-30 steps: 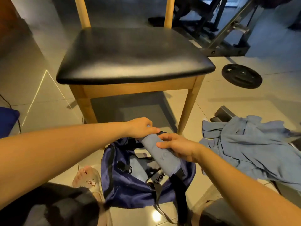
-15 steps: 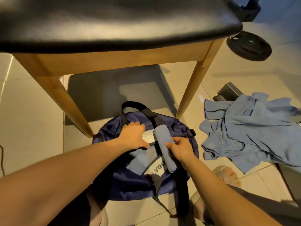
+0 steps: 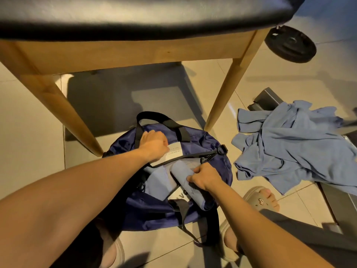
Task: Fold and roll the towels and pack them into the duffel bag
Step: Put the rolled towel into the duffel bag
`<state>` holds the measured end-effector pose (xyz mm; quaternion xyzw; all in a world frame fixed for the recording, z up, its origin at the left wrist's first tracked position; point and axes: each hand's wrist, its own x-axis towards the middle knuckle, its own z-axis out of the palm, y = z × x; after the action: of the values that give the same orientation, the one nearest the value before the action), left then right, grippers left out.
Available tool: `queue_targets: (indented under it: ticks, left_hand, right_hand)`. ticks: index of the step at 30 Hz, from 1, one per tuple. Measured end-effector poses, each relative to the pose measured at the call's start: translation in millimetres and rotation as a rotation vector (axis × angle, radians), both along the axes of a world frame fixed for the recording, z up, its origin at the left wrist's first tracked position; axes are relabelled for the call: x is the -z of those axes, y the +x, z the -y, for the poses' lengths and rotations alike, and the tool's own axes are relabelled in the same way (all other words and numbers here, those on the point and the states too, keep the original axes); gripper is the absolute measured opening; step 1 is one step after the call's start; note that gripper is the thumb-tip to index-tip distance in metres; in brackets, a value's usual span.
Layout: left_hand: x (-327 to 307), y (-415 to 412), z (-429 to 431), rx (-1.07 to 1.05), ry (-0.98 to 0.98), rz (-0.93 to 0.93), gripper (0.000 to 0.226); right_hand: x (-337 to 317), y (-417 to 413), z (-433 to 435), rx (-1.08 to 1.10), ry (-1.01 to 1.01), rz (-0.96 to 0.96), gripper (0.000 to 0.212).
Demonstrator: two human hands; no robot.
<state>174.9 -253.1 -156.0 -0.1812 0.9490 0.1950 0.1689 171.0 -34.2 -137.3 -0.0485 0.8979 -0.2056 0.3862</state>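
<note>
One rolled towel [image 3: 183,176] lies slanted in the open mouth of the navy duffel bag [image 3: 154,215], with the right hand [image 3: 205,177] curled round its upper end. The left hand [image 3: 153,145] grips the bag's far edge, right by the white label [image 3: 174,151]. Loose blue towels [image 3: 293,151] are heaped on the floor [image 3: 29,142] off right, past the chair leg [image 3: 222,99].
</note>
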Motion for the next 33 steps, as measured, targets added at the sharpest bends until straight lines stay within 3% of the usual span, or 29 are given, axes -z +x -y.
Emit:
queue_targets:
  ticks: [3, 5, 7, 10, 13, 16, 17, 20, 21, 23, 26, 29, 33]
  left_hand:
    - [-10, -11, 15, -0.106, 0.134, -0.012, 0.031]
    - [-15, -15, 26, -0.141, 0.204, -0.032, 0.022]
    - [-17, -17, 36, -0.173, 0.28, -0.064, 0.013]
    - [-15, -17, 40, -0.193, 0.335, -0.073, 0.006]
    - [-10, -17, 39, -0.182, 0.349, -0.01, 0.008]
    - [-13, -18, 36, -0.17, 0.335, 0.044, 0.015]
    - [-13, -19, 35, -0.165, 0.311, 0.046, 0.017]
    - [-15, -20, 24, -0.113, 0.168, 0.022, 0.022]
    - [-15, -20, 21, -0.103, 0.15, 0.013, 0.022]
    - [-14, -19, 23, -0.117, 0.215, 0.018, 0.02]
    - [-15, -15, 34, -0.192, 0.388, 0.034, 0.012]
    - [-15, -13, 42, -0.233, 0.472, 0.049, 0.024]
    - [-12, -15, 30, -0.159, 0.234, 0.025, 0.022]
  right_hand:
    - [6, 6, 17, 0.067, -0.034, -0.033, 0.05]
    - [4, 9, 32, 0.111, -0.08, -0.045, 0.025]
    - [7, 10, 45, 0.173, -0.119, -0.05, 0.028]
    - [16, 11, 59, 0.131, -0.081, -0.003, 0.009]
    - [25, 6, 65, 0.091, -0.012, 0.091, 0.018]
    - [37, 4, 60, 0.176, -0.064, 0.113, 0.016]
    - [44, 5, 58, 0.211, -0.098, 0.118, 0.01]
    - [60, 6, 48, 0.291, -0.162, 0.149, 0.028]
    - [56, 5, 47, 0.292, -0.149, 0.143, 0.021]
    - [48, 2, 46, 0.327, -0.126, 0.117, 0.03]
    - [50, 2, 50, 0.427, -0.149, 0.083, 0.018]
    - [57, 11, 54, 0.415, -0.198, 0.047, 0.015]
    - [61, 15, 52, 0.383, -0.215, -0.017, 0.012]
